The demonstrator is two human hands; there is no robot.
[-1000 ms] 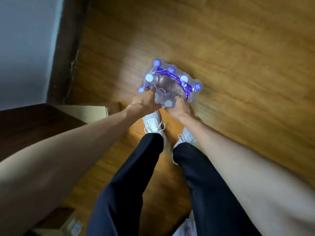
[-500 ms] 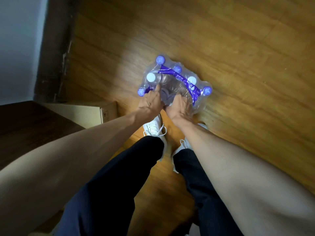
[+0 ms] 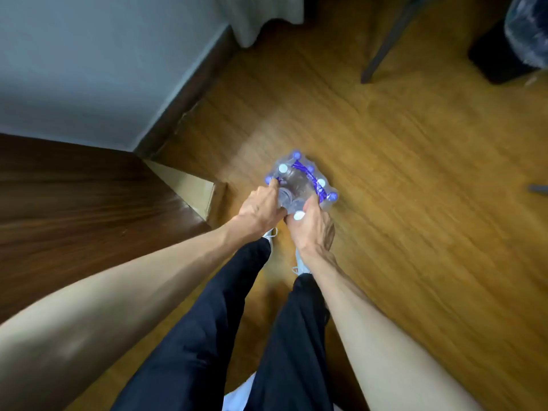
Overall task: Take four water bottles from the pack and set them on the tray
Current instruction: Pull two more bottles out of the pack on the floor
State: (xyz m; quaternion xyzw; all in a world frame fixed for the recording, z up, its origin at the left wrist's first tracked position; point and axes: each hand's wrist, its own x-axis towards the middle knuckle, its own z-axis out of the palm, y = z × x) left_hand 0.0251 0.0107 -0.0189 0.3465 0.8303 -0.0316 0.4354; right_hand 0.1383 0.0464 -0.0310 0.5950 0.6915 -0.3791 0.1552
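You see glossy, crinkled clear plastic film around the pack [image 3: 301, 182], smooth plastic caps [image 3: 283, 168], a purple plastic band [image 3: 308, 176], a satin wood-grain floor [image 3: 415, 188] and matt dark cloth trousers [image 3: 207, 336].

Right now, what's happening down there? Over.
Left hand gripping pack wrap. Right hand shut on one bottle. Pack on floor. No tray visible.

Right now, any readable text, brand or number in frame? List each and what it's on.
None can be read.
Purple band on the pack's shrink wrap: likely print, but too blurred to read.
Bottle caps: plain, no marks visible.
Cardboard box by the wall: no legible label.
Both the left hand and the right hand cover the pack's near side, so any text there is hidden.
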